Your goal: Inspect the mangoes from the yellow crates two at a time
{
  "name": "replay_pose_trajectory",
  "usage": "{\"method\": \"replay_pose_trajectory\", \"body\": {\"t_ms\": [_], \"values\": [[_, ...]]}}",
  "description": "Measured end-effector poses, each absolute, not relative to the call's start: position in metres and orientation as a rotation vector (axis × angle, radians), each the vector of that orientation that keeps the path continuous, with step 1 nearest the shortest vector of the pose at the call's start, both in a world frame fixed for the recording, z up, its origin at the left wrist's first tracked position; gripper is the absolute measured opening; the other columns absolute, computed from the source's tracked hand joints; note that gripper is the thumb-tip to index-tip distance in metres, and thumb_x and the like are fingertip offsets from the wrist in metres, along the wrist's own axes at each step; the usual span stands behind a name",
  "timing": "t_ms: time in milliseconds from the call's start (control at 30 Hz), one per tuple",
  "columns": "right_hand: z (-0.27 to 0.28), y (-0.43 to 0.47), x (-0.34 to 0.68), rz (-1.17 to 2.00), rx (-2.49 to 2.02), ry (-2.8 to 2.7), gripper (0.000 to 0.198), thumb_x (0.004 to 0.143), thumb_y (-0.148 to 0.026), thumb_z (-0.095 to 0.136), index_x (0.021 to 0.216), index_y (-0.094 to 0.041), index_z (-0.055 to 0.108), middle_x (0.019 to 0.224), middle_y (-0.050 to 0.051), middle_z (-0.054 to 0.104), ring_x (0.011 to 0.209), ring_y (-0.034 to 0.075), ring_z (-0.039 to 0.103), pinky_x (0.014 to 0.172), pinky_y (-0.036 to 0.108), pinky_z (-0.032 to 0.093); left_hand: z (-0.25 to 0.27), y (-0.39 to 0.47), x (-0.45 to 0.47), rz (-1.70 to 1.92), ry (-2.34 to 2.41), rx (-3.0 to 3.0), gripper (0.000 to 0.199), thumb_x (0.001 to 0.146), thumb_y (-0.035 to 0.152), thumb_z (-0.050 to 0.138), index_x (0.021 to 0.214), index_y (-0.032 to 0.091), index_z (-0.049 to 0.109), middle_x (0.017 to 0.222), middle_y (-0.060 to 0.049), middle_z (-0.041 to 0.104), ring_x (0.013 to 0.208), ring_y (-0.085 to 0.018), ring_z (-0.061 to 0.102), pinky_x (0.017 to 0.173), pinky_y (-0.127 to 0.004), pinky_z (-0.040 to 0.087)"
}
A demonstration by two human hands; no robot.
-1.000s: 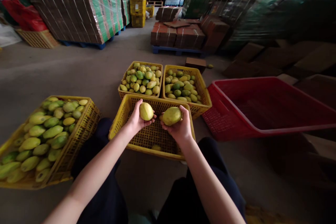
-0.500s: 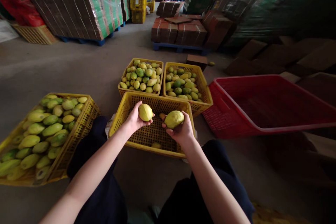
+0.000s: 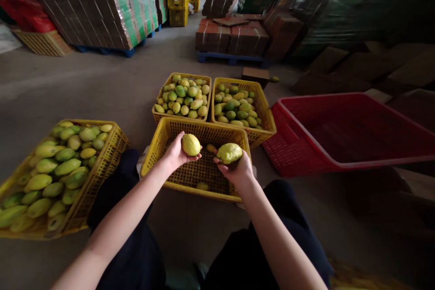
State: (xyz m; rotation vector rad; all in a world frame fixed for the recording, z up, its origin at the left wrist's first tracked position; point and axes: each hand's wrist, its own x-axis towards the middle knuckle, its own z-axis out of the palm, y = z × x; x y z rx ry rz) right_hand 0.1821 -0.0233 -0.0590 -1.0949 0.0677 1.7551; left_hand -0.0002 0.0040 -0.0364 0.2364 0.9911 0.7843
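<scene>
Above a yellow plastic crate [image 3: 200, 195] between my knees, each hand holds one fruit. My left hand [image 3: 176, 152] is closed around a smooth yellow lemon [image 3: 191, 145]. In my right hand [image 3: 240, 170], palm up with the fingers curled, rests a bumpy greenish-yellow lemon [image 3: 229, 153]. Inside the crate below, a lemon [image 3: 202, 186] lies near the front wall and another lemon [image 3: 211, 148] lies farther back, between the hands. My forearms and hands hide parts of the crate's floor.
Two yellow crates full of lemons [image 3: 185, 95] [image 3: 238, 106] stand just beyond. At left is another full crate [image 3: 115, 145], beside my leg. A large red bin [image 3: 288, 154] sits at right. Farther back are flattened cartons on a blue pallet [image 3: 234, 60] and wrapped stacks [image 3: 132, 9].
Both hands have shifted slightly to the right, still holding their lemons. The lemon in my right hand has turned, showing a bumpier side.
</scene>
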Motion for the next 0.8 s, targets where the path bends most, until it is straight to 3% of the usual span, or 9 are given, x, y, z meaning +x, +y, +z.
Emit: {"method": "replay_pose_trajectory", "body": {"t_ms": [333,533,800], "values": [[-0.072,-0.022,0.192,1.754,-0.984,0.003,0.026,0.08,-0.022,0.033,0.09,-0.02,0.056,0.068,0.012,0.069,0.045,0.023,0.059,0.029,0.024,0.032,-0.039,0.004,0.003,0.779,1.001,0.285,0.047,0.099,0.042,0.03,0.112,0.007,0.059,0.062,-0.01,0.066,0.04,-0.014,0.058,0.033,-0.018,0.044],[-0.054,-0.025,0.183,1.697,-1.087,0.036,0.028,0.084,-0.021,0.027,0.089,-0.02,0.055,0.062,0.009,0.067,0.037,0.016,0.051,0.029,0.022,0.034,-0.032,0.002,0.004,0.757,1.008,0.312,0.047,0.1,0.041,0.029,0.111,0.008,0.061,0.058,-0.008,0.065,0.034,-0.01,0.052,0.028,-0.014,0.036],[-0.045,-0.026,0.174,1.677,-1.116,0.018,0.025,0.085,-0.021,0.026,0.083,-0.021,0.05,0.054,0.007,0.062,0.034,0.015,0.046,0.028,0.019,0.029,-0.031,0.001,0.006,0.757,0.895,0.349,0.044,0.1,0.039,0.025,0.085,0.013,0.057,0.055,-0.007,0.061,0.027,-0.006,0.038,0.025,-0.013,0.019]]}}
